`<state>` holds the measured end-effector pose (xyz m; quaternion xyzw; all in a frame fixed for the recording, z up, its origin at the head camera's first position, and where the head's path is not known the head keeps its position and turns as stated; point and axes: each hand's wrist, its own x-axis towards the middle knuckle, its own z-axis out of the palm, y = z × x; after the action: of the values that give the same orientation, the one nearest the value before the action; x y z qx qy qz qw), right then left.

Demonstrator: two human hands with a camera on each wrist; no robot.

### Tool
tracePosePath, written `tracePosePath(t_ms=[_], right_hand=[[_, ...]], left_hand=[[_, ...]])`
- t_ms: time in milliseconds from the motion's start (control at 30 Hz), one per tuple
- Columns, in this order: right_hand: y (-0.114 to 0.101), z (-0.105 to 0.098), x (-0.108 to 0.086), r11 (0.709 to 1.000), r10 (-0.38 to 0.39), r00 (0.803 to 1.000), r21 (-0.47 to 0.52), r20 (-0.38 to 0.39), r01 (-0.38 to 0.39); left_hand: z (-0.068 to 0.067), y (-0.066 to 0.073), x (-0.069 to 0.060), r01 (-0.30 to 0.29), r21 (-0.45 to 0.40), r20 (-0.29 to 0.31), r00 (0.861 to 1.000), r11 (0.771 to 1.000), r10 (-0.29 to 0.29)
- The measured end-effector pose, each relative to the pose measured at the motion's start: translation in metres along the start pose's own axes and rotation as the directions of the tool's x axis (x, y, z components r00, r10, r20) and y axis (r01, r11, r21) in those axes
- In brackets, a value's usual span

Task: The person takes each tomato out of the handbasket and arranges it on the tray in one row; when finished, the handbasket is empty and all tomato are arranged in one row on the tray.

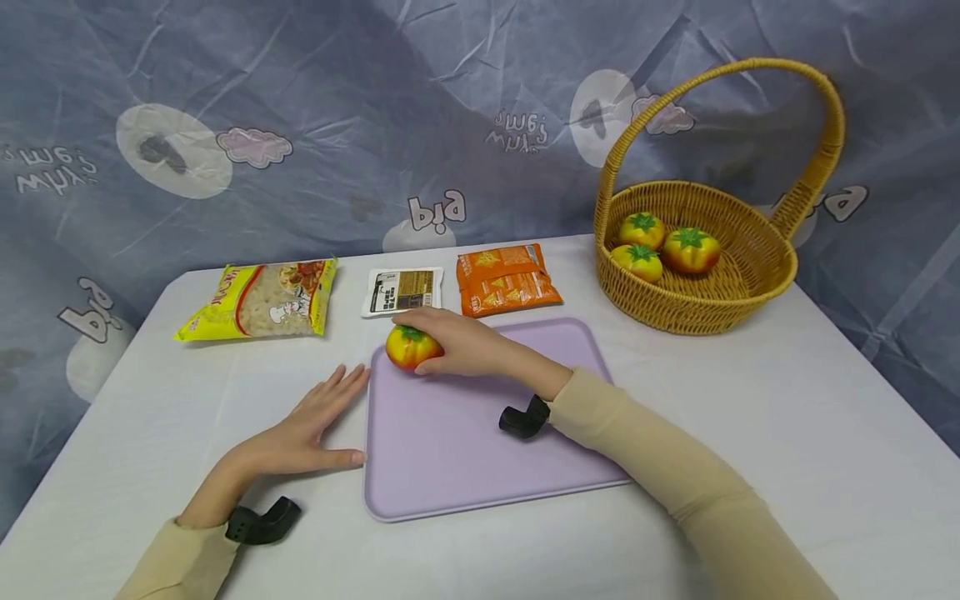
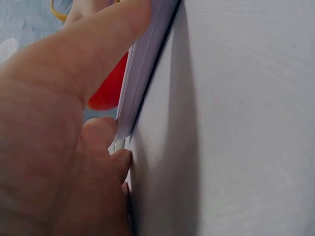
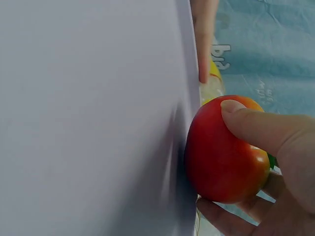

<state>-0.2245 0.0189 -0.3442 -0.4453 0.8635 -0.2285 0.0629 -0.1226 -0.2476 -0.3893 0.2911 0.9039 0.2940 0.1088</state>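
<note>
A red and yellow tomato [image 1: 406, 350] with a green top is at the far left corner of the lilac tray [image 1: 480, 433]. My right hand [image 1: 468, 343] grips it, thumb on the near side and fingers round the far side. In the right wrist view the tomato [image 3: 224, 152] looks mostly red, with the thumb across it; whether it touches the tray I cannot tell. My left hand [image 1: 303, 433] rests on the white table with fingers spread, its thumb and fingertips touching the tray's left edge. In the left wrist view the thumb [image 2: 93, 44] lies against the tray rim [image 2: 140, 73].
A wicker basket [image 1: 697, 312] with a tall handle stands at the back right, holding three similar tomatoes [image 1: 691, 250]. Behind the tray lie an orange snack packet [image 1: 506, 279] and a small white and brown packet [image 1: 405, 292]. A yellow bag [image 1: 262, 300] lies back left.
</note>
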Motion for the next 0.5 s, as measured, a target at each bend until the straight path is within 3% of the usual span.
tracePosePath(t_ms=[200,500], right_hand=[[-0.012,0.010,0.011,0.999,-0.001,1.000,-0.044,0.006,0.001],[-0.016,0.019,0.018,0.999,0.005,1.000,-0.031,-0.015,-0.005]], left_hand=[[0.001,-0.001,0.000,0.000,0.009,0.005,1.000,1.000,0.000],[0.001,-0.001,-0.001,-0.004,0.008,0.003,1.000,1.000,0.004]])
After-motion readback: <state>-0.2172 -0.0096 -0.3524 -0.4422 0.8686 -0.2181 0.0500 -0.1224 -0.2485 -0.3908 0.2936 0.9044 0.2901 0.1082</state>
